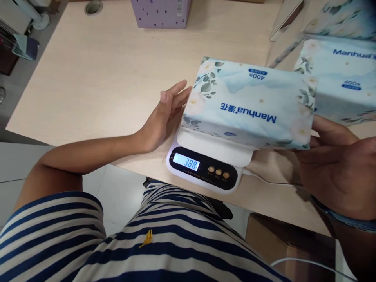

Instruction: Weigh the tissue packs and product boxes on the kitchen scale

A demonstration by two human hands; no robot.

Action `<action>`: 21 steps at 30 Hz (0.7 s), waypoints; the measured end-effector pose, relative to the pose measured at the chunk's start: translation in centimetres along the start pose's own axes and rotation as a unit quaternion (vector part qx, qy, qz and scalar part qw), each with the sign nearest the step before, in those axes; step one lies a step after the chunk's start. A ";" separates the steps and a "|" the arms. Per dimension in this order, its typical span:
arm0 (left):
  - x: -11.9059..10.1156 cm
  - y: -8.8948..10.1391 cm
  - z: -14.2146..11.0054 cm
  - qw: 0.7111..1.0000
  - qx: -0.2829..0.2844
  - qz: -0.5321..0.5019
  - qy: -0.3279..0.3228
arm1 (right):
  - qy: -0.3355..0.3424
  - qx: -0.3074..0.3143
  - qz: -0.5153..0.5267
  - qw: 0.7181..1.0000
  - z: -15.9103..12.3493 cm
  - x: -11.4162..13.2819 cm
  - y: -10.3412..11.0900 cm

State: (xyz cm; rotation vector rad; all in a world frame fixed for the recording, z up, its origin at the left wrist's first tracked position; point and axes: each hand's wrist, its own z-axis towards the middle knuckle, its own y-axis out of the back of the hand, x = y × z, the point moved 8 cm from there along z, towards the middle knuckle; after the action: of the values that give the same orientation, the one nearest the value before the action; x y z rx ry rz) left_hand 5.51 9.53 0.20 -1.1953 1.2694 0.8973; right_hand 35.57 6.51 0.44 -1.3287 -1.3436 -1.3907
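A pale blue floral tissue pack marked Manhua lies across the white platform of a small kitchen scale, whose lit display reads 3.88. My left hand is flat and open, fingers stretched out against the pack's left end. My right hand reaches in from the right, fingers spread at the pack's right end and partly under it. Neither hand wraps round the pack.
More tissue packs of the same kind are stacked at the back right. A purple dotted box stands at the far edge of the light wooden desk. A cable grommet sits far left. A white cable runs from the scale.
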 end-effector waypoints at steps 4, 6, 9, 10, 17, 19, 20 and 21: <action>0.3 0.4 0.2 1.000 -0.001 0.017 -0.014 | 0.018 0.000 -0.004 1.000 0.0 -0.2 0.3; 0.5 0.8 0.2 0.999 -0.018 0.033 -0.016 | 0.034 -0.003 -0.008 0.999 0.0 -0.2 0.5; 0.7 1.0 0.2 0.999 -0.030 0.017 -0.011 | 0.049 -0.001 -0.013 0.999 -0.1 -0.2 0.6; 0.8 1.0 0.3 1.000 -0.029 0.004 -0.005 | 0.049 0.003 -0.014 0.999 -0.1 -0.2 0.5; 0.0 0.2 0.4 1.000 0.007 0.001 -0.022 | 0.031 0.001 -0.020 0.999 0.0 -0.1 0.4; 0.0 0.1 0.5 0.999 0.020 0.000 -0.036 | 0.034 0.000 -0.026 0.999 0.0 -0.4 0.5; 0.1 0.1 0.5 0.999 0.022 -0.004 -0.041 | 0.045 0.002 -0.029 0.999 0.0 -0.4 0.5; 0.1 0.1 0.5 0.999 0.022 -0.012 -0.045 | 0.061 0.005 -0.035 0.998 0.0 -0.4 0.6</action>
State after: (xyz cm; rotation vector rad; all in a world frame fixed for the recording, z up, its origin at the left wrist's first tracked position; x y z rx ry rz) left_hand 5.56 10.06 0.01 -1.1198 1.1943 0.8923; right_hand 36.18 6.34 0.15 -1.1808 -1.3252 -1.4866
